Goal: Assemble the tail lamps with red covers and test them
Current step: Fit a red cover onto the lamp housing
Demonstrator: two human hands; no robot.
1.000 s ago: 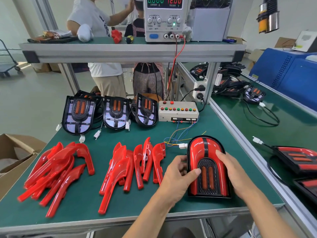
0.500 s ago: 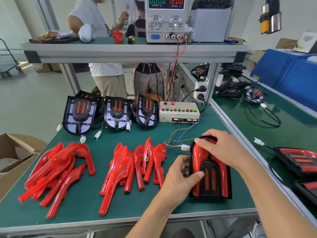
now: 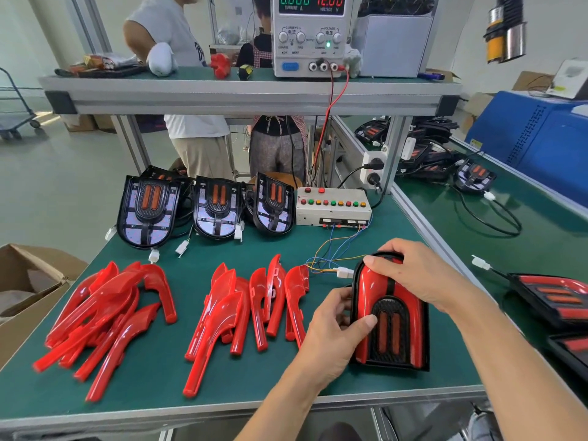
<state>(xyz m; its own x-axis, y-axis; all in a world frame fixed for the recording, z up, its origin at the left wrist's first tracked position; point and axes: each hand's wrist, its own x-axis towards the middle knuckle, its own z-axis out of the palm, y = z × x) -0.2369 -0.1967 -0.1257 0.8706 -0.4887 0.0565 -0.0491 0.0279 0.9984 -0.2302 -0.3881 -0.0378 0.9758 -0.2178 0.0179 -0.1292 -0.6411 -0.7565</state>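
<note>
A tail lamp with both red covers fitted lies on the green table at the front right. My left hand grips its left edge, thumb on the lens. My right hand curls over its rounded far end. A white connector on coloured wires lies just left of that end. Two piles of loose red covers lie to the left: one pile far left, the other mid-table. Three bare lamp bases stand at the back.
A button test box sits behind the lamp, wired to a power supply on the upper shelf reading 12.00 V. More lamps lie on the right bench. An open cardboard box stands left. Two people stand behind the bench.
My right hand left the lamp's right side and came over its far end. My left hand stayed on the left edge. The lamp has turned slightly.
</note>
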